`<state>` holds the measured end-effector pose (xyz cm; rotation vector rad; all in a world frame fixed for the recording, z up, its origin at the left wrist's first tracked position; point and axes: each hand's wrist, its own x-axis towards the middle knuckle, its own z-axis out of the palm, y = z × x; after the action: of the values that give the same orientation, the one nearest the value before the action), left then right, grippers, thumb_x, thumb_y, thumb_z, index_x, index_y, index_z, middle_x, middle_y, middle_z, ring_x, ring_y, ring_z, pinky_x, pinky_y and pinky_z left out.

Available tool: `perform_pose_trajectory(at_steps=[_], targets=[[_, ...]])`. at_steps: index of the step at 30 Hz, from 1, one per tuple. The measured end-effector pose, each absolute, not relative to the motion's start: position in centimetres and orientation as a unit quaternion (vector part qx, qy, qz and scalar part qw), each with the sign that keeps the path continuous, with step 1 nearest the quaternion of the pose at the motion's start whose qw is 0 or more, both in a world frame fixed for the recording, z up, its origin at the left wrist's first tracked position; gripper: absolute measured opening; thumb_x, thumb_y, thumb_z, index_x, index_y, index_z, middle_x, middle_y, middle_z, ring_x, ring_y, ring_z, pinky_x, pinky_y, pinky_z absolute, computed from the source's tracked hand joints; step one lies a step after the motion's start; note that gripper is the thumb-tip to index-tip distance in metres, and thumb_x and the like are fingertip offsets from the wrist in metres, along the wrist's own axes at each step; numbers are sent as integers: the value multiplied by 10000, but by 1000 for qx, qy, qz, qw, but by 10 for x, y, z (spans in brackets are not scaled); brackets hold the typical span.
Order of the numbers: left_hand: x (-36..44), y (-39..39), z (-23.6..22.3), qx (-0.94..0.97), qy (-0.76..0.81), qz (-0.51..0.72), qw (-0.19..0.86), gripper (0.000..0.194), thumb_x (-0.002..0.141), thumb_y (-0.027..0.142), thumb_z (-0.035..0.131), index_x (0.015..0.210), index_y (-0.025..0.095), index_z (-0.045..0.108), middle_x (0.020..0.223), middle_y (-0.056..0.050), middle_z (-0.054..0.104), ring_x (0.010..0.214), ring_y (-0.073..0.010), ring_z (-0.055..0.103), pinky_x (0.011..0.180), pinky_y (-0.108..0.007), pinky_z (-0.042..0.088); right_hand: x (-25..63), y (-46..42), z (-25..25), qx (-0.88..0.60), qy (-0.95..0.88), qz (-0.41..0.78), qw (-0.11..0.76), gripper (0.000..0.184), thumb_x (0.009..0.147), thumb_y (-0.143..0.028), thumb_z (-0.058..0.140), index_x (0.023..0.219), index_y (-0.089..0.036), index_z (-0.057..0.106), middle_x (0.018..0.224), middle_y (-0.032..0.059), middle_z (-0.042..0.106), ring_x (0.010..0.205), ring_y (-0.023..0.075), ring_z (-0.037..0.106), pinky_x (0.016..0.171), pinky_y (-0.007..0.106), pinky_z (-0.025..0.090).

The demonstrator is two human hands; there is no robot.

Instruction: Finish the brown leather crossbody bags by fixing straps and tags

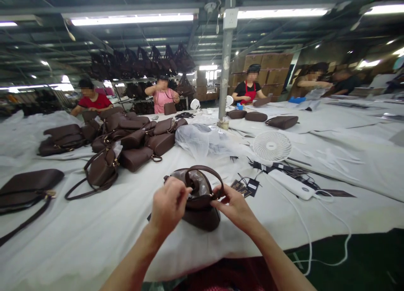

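Observation:
A dark brown handbag (202, 215) stands on the white-covered table right in front of me, its top open and clear plastic showing inside. Its strap arches over the opening. My right hand (232, 204) grips the bag at its right end, where the strap joins, with thumb and fingers closed on it. Over the left side of the opening is my left hand (170, 202), fingers curled in a pinch. Whatever those fingers hold, if anything, is too small to make out. Black hang tags (252, 185) lie just beyond my right hand.
Brown handbags (135, 152) are heaped at the left, with another bag (31, 185) nearer the edge. Crumpled plastic (202, 139) lies beyond my bag. A white fan (272, 146), a white power strip (292, 184) and its cable are on the right. Several people work across the table around a pillar (225, 72).

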<state>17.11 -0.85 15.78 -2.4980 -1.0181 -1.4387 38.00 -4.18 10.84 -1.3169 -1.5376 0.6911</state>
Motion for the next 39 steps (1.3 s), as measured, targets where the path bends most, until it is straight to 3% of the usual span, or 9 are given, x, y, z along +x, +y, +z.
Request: perform_pose_trajectory(at_steps=[3,7,14,19,24,29,32,36,39], targets=[[189,-27,156,-903,-231,-360,38,79,894,173,503,877,183,579,885,-52,637,816,-169,595,738,-295,490,380,-44,106,-516,-621,307,503,166,710,-245,648,862,-202,596,797,-8,646,690,138,591,651,264,509],[207,-25,149,-906,-298,-299,38,245,830,163,569,1074,186,567,1096,-90,630,1014,-252,579,835,-398,496,372,-44,100,-491,-611,270,559,187,741,-227,613,927,-208,605,838,8,659,776,162,620,777,312,522],[223,-19,126,-873,-354,-329,66,108,825,145,564,918,187,604,935,-68,670,883,-238,609,784,-387,486,355,-46,92,-471,-549,262,639,332,795,-273,611,1116,-209,555,917,32,685,892,185,654,885,346,512],[223,-13,120,-867,-355,-345,52,91,870,166,546,841,180,632,812,-51,678,777,-205,628,712,-323,495,360,-50,84,-446,-501,300,678,454,777,-326,655,1176,-241,457,968,36,646,851,184,676,806,345,556],[219,-13,134,-878,-349,-329,-19,133,876,136,524,788,172,617,813,-42,658,754,-168,609,698,-279,500,358,-50,80,-507,-578,224,599,583,656,-233,713,1195,-226,490,1197,80,594,1142,252,562,998,429,461],[217,-19,134,-837,-358,-413,3,182,869,116,487,745,179,604,976,-69,552,909,-183,539,792,-310,509,348,-37,80,-524,-576,204,593,286,710,-239,648,989,-197,596,943,60,670,892,231,629,836,391,528],[216,-21,131,-802,-394,-448,-24,190,861,109,479,718,172,587,1055,-81,497,975,-194,522,852,-338,502,347,-33,81,-528,-580,216,581,212,720,-241,644,925,-198,612,877,45,671,826,211,626,778,356,531],[216,-20,135,-786,-417,-444,-104,189,846,81,456,721,170,565,1095,-83,498,942,-177,555,867,-324,497,347,-32,82,-530,-580,236,571,304,699,-240,655,997,-201,608,957,46,668,904,220,619,814,364,515],[217,-15,141,-793,-421,-417,-143,191,846,70,426,762,181,556,990,-66,548,874,-166,571,815,-305,496,347,-29,83,-515,-580,261,575,407,669,-251,680,1061,-197,586,1023,52,658,975,229,610,866,373,497]])
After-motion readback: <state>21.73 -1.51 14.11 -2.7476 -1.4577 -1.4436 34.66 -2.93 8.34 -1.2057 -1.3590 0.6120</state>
